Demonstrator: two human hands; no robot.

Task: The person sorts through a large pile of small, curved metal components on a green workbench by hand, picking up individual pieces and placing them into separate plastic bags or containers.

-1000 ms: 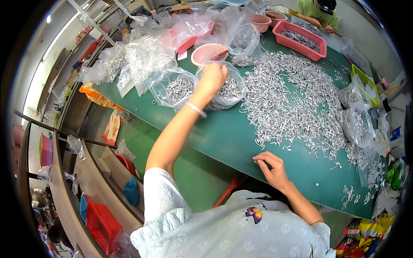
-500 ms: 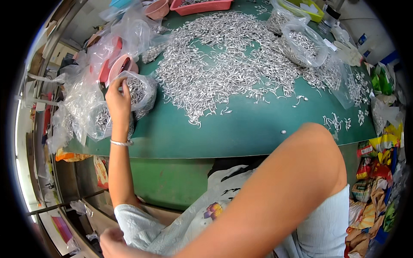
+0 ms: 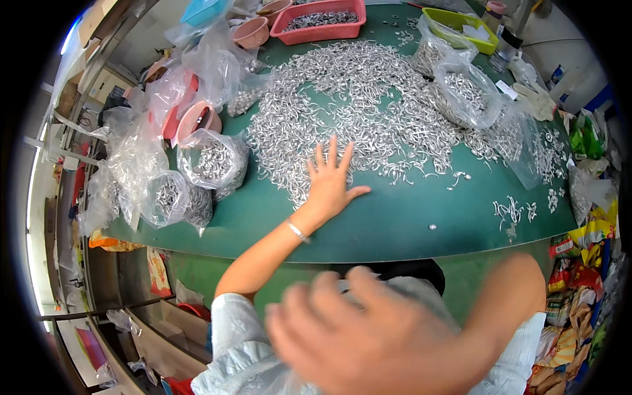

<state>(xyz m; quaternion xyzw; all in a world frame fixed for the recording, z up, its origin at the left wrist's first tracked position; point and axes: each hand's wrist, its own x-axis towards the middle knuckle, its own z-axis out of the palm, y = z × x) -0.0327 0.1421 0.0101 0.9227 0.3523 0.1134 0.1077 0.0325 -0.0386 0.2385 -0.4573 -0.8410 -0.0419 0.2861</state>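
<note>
The person's left hand (image 3: 329, 187) was stretched flat, its fingers spread wide and its thumb pointing out to the right, with nothing visible in its grasp; the fingers lay over the near edge of a broad heap of small, curved, silver-coloured metal pieces (image 3: 283, 131), though whether they pressed on them could not be made out; a pale beaded bracelet (image 3: 298, 232) circled that wrist. The right hand (image 3: 368, 329) was blurred and close to the camera, before the person's body, its fingers loosely bent; whether it gripped anything could not be told.

The heap covered the middle of a smooth green tabletop (image 3: 382, 227); to its left stood two clear plastic bags (image 3: 238, 161) of silvery pieces, side by side, with a round pink plastic basin (image 3: 186, 124) just behind them; to its right sat another transparent, part-filled bag (image 3: 487, 113); beyond its far edge rested a rectangular pink plastic tray (image 3: 322, 35); one tiny silvery piece (image 3: 432, 227) lay apart near the table's front edge.
</note>
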